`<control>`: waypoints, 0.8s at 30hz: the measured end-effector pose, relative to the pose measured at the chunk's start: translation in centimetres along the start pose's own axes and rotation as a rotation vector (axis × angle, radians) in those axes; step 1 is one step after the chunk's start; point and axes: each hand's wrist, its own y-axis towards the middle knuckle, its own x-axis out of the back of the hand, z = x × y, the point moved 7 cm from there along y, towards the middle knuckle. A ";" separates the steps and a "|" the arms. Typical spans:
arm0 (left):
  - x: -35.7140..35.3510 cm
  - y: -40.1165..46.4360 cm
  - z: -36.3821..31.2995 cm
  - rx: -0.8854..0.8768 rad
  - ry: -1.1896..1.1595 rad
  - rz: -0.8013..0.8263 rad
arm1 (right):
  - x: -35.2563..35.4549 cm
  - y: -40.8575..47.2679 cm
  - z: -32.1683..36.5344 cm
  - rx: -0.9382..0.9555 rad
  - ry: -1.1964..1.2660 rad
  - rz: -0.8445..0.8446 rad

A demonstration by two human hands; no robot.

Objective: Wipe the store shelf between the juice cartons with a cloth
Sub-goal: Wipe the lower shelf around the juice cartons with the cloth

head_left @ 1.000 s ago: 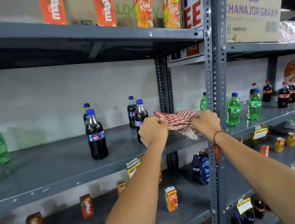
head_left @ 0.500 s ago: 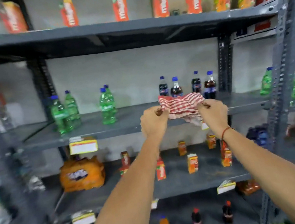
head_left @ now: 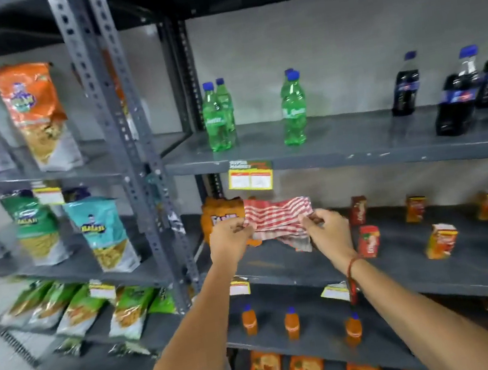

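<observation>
Left hand (head_left: pixel 231 239) and right hand (head_left: pixel 327 229) each pinch an end of the checked cloth (head_left: pixel 275 218), stretching it flat. It hangs above the shelf (head_left: pixel 405 268), left of the juice cartons (head_left: pixel 368 241), likely readying a wiping face.

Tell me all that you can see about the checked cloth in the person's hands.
The checked cloth is red and white, of thin woven fabric as it looks, rumpled and partly bunched. The left hand pinches its left edge and the right hand its right edge, so it hangs stretched between them in the air, in front of the shelf with juice cartons. A loose grey-edged corner droops below. It does not appear to touch the shelf yet.
</observation>
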 end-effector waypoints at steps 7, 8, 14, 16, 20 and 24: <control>-0.7 6.1 12.4 0.185 0.099 -0.001 | -12.4 1.5 -8.1 -0.144 -0.071 0.158; -1.0 6.9 14.0 0.213 0.112 0.001 | -13.8 1.7 -9.1 -0.153 -0.088 0.196; -1.7 10.7 21.1 0.279 0.320 0.016 | -20.1 2.5 -13.6 -0.178 -0.247 0.330; -1.9 11.5 22.5 0.298 0.357 0.030 | -21.5 2.4 -14.3 -0.212 -0.266 0.375; -2.6 12.6 23.7 0.212 0.435 0.130 | -22.6 2.7 -14.9 -0.192 -0.416 0.395; -2.2 13.5 23.2 0.110 0.511 0.090 | -22.3 3.7 -13.2 -0.039 -0.434 0.239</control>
